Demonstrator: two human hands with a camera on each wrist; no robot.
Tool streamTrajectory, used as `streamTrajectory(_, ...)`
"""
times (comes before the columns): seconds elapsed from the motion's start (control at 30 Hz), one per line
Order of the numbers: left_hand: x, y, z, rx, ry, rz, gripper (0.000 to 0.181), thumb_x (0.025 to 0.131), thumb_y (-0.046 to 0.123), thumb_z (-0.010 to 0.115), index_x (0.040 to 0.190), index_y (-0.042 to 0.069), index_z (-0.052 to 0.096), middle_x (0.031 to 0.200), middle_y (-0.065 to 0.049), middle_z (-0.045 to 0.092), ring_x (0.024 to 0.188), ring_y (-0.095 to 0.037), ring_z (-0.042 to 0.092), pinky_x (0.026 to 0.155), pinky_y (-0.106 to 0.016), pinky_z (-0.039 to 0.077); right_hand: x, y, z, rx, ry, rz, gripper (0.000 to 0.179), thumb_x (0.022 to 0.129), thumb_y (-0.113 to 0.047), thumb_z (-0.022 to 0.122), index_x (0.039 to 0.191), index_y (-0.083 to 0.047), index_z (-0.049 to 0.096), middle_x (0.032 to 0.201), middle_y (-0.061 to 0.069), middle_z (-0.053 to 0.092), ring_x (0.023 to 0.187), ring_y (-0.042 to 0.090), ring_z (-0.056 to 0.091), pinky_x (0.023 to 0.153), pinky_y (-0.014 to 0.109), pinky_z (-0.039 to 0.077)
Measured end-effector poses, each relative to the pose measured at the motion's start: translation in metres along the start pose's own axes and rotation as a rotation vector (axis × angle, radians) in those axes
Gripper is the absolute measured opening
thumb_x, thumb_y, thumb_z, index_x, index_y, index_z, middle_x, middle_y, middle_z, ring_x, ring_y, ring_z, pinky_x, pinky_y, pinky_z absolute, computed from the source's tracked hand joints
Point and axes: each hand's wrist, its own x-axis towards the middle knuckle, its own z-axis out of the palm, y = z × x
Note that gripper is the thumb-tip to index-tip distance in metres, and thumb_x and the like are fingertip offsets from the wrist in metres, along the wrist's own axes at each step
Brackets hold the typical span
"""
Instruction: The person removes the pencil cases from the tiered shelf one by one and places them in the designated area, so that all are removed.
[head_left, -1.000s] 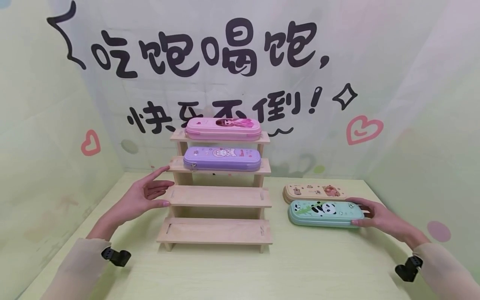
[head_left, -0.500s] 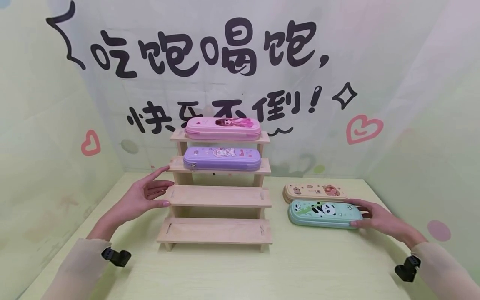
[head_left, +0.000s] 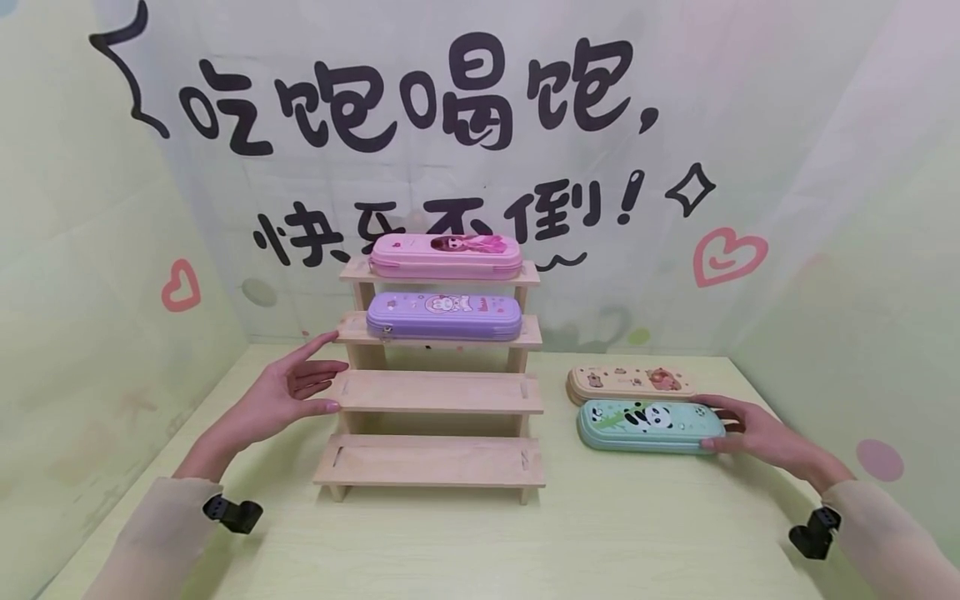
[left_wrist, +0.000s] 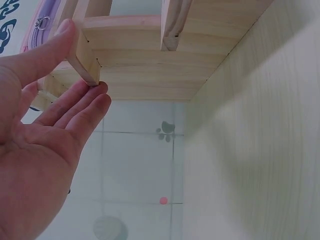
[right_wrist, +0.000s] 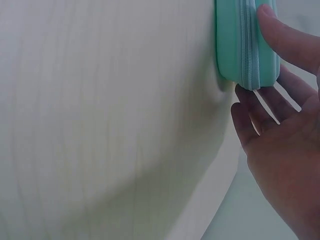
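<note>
A four-step wooden display stand stands on the table, a pink pencil case on its top step and a purple pencil case one step lower. My left hand holds the stand's left side, thumb at one plank's front edge; the left wrist view shows fingertips by that plank's end. To the right, a green panda pencil case lies flat in front of a cream pencil case. My right hand grips the green case's right end, thumb in front, other fingers around the end and partly hidden.
The two lower steps of the stand show bare wood. Pale printed cloth walls enclose the back and both sides of the light wooden table. The cream case sits directly behind the green one.
My right hand has shifted slightly left along the green pencil case since the first frame, its thumb further onto the front. My left hand and the stand have stayed put.
</note>
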Motion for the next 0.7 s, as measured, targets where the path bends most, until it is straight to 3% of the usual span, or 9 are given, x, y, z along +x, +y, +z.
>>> streamTrajectory(0.4,-0.0005,-0.0012,0.0005,-0.001,0.001,0.004,0.102,0.087,0.004,0.087,0.168,0.024,0.030,0.146,-0.026,0.058,0.133,-0.027,0.060,0.108,-0.035,0.051,-0.0002,-0.0020,-0.0004,0.022,-0.007,0.023,0.073,0.095,-0.016,0.078,0.157,0.002,0.043,0.138,0.024,0.055,0.115,0.033,0.057,0.082,0.024,0.053)
streamTrajectory(0.7,-0.0013,-0.0015,-0.0001,-0.033,-0.005,0.020,0.102,0.086,0.001,0.086,0.168,0.023,0.030,0.147,-0.027,0.056,0.132,-0.016,0.061,0.109,-0.040,0.049,-0.0008,-0.0048,0.0005,0.022,-0.012,0.045,0.073,0.096,-0.017,0.077,0.158,0.002,0.042,0.140,0.026,0.054,0.117,0.035,0.056,0.083,0.024,0.054)
